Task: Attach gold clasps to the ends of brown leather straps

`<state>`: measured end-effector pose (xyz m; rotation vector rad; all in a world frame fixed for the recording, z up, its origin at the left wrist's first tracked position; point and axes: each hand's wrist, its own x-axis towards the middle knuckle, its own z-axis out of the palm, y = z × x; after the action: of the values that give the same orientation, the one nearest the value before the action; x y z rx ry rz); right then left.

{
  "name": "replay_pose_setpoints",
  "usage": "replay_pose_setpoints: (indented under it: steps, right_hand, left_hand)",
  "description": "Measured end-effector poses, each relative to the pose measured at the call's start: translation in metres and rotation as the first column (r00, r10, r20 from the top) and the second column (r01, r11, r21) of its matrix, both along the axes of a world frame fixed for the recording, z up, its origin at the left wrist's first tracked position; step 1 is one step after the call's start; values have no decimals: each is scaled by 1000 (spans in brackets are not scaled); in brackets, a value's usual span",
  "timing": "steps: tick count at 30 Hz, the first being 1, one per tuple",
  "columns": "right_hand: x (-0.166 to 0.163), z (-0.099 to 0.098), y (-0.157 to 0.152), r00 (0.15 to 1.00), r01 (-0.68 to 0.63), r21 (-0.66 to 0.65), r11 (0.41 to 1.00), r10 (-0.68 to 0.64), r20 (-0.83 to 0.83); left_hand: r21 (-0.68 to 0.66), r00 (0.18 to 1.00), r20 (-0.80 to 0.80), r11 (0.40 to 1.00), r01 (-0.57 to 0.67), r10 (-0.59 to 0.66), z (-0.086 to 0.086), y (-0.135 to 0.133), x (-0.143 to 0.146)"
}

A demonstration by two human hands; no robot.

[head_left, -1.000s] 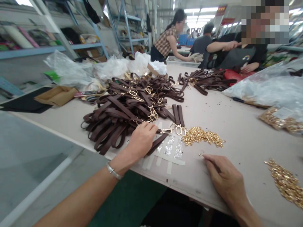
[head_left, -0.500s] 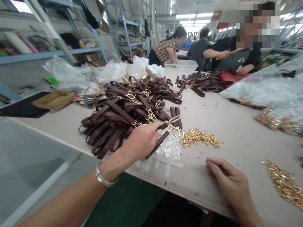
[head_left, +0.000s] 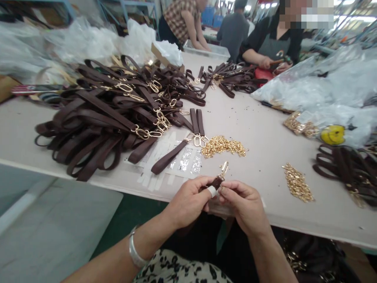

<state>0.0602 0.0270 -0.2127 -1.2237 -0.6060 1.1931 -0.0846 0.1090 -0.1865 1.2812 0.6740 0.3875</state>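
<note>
Near the table's front edge, my left hand (head_left: 190, 202) grips a dark brown strap (head_left: 218, 182), thumb on top. White tape wraps that thumb. A gold clasp (head_left: 224, 169) sticks up from the strap's end. Against the strap's right side, my right hand (head_left: 246, 202) has its thumb and fingertips pinched together; what lies between them is too small to make out. Beyond the hands lies a heap of small gold fittings (head_left: 223, 146). To its left are a few separate brown straps (head_left: 170, 157) with gold rings, beside clear plastic strips (head_left: 184, 161) on the table.
A large pile of brown straps (head_left: 97, 114) covers the left side. More straps (head_left: 350, 169) and a second gold heap (head_left: 298, 184) lie right. Plastic bags (head_left: 318, 86) stand at the back right. A co-worker (head_left: 271, 43) works across the table with a tool.
My left hand has come back from the strap pile toward me with a strap. My right hand has moved left to meet it. The view has tilted down.
</note>
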Motion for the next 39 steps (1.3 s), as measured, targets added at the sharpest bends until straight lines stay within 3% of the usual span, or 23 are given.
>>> replay_pose_setpoints:
  steps: [7,21,24,27,29,31,33,39]
  right_hand:
    - [3,-12,-4,1000,-8,-30,1000,8,12]
    - [-7,0,-6,995,22,-45,999,-17,95]
    - [-5,-3,-7,976,37,-9,999,-34,213]
    - [-6,-7,-9,975,65,6,998,-65,214]
    - [-7,-9,-10,984,84,8,996,-84,158]
    - [-9,-11,-11,988,94,16,995,-96,119]
    - [-10,-12,-10,990,92,25,995,-94,102]
    - [-5,-12,-9,992,66,29,997,-69,109]
  left_hand:
    - [36,1000,-7,999,11,-11,2,-5,2]
    - [163,999,-44,987,-13,21,-6,-13,4]
    - [366,995,-48,929,-60,84,-11,-16,4]
    - [597,986,-77,799,-74,149,-16,-18,4]
    - [668,982,-102,743,-49,156,-18,-20,4]
    - [686,982,-106,727,-40,155,-19,-21,4]
    - [669,982,-87,740,-67,168,-18,-21,5]
    - [488,984,-38,863,-132,172,-16,-21,8]
